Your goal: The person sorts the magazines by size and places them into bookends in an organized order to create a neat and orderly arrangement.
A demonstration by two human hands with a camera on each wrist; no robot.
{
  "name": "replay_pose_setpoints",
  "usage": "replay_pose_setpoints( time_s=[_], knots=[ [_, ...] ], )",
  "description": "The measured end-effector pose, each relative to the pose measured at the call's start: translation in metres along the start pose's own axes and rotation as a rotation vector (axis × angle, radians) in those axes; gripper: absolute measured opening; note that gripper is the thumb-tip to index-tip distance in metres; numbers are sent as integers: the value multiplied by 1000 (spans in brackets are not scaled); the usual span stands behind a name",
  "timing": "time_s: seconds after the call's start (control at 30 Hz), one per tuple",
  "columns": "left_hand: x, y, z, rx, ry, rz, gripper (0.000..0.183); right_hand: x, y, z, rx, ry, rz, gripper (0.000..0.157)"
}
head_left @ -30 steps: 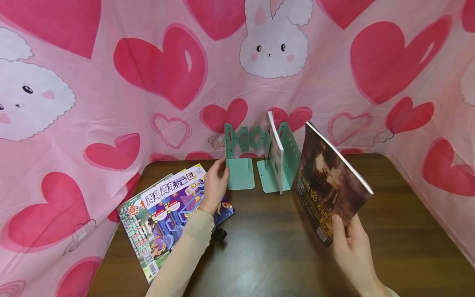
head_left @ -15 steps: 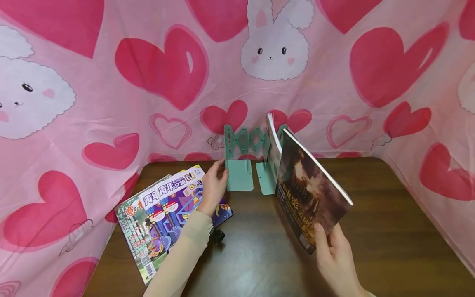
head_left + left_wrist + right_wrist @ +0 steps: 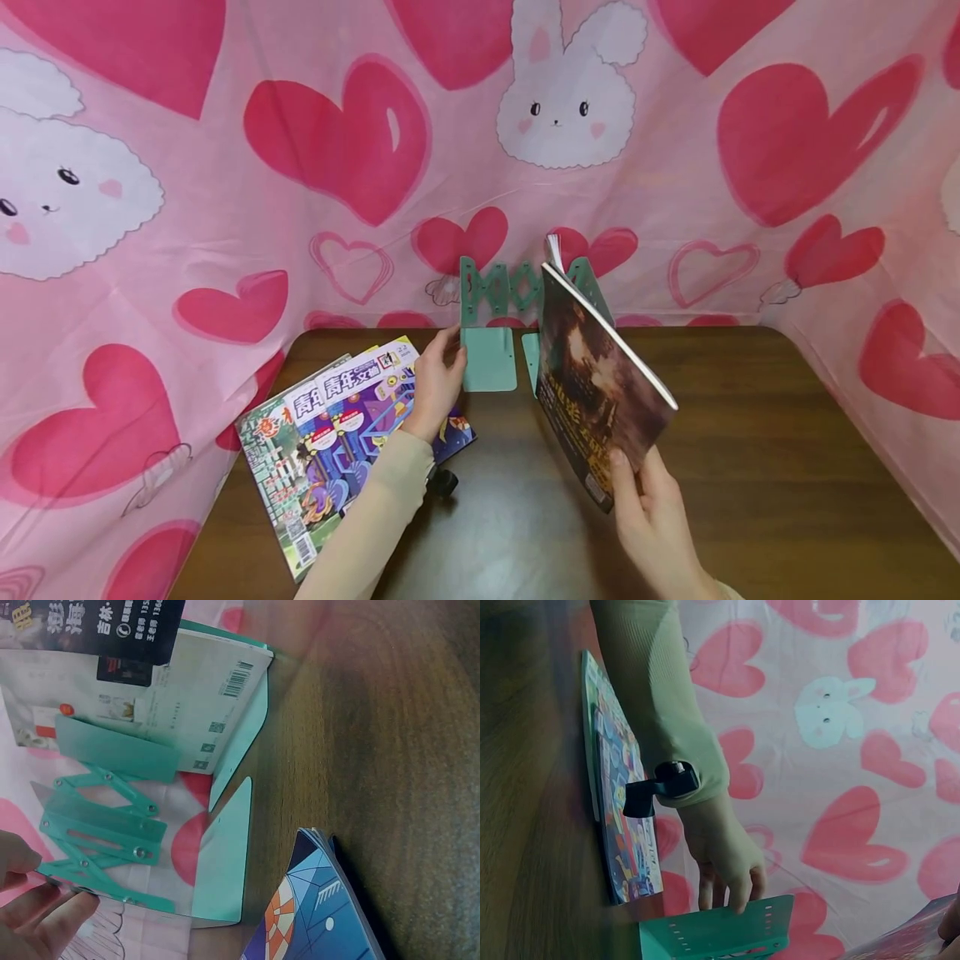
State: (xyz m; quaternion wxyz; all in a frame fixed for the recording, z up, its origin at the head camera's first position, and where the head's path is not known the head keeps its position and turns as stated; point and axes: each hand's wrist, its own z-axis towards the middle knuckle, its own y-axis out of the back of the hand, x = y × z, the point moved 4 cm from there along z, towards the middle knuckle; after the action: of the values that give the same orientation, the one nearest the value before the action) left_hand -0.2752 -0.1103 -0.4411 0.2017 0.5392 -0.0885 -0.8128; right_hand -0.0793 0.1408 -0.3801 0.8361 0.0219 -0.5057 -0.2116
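Observation:
My left hand [image 3: 437,383] pinches the left end plate of a green expandable metal bookend [image 3: 487,360] at the back of the table. In the left wrist view its fingers [image 3: 64,922] and thumb lie on either side of the plate's edge [image 3: 142,900]. My right hand [image 3: 654,518] grips a dark-covered magazine [image 3: 592,367] by its lower right corner, thumb on the cover. This magazine is tilted and raised in front of the bookend's right part. Behind it, a white-backed magazine [image 3: 195,705] stands upright in the bookend, mostly hidden in the head view.
Several overlapping magazines [image 3: 330,450] lie on the left of the brown wooden table [image 3: 780,467], partly under my left forearm. A black wrist camera [image 3: 444,482] sits on my left wrist. Pink heart-patterned cloth [image 3: 337,158] hangs close behind the table and along both sides.
My right hand has carried the dark magazine leftward, from right of the bookend to in front of its right part, covering the standing magazine. My left hand keeps its place on the bookend.

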Motion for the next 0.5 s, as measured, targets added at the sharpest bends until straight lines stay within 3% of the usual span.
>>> replay_pose_setpoints(
  time_s=[0.5],
  knots=[
    [0, 0, 1, -2, -17, 12, 40, -5, -16, 10, 59, 62, 49, 42]
  ],
)
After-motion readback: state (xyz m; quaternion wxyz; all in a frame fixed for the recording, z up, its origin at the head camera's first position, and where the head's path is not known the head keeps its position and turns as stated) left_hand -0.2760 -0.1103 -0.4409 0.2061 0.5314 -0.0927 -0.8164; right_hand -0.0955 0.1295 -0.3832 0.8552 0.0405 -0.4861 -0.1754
